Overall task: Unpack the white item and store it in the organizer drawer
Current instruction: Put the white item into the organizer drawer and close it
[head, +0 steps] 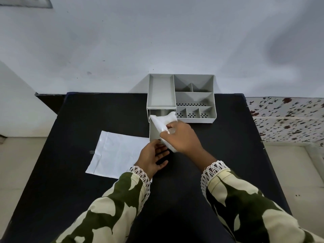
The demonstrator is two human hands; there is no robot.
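Over the open drawer (pixel 155 131), the white item (pixel 162 122) is pinched in the right hand (pixel 182 137), the left hand (pixel 153 156) held open just beside the drawer front; it is best lowered flat, corners tucked inside.

Likely a home room: black table (pixel 87 172) against plain white wall (pixel 157 41); floral-patterned covering (pixel 284 118) right of table; grey organizer (pixel 213 95) at table's far edge.

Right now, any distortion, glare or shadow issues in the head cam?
Head view: wide-angle bend, the table edges splay outward; soft shadow blotches on the wall; a small glare spot on the flat white bag; the white item in the right hand looks washed out, little texture.
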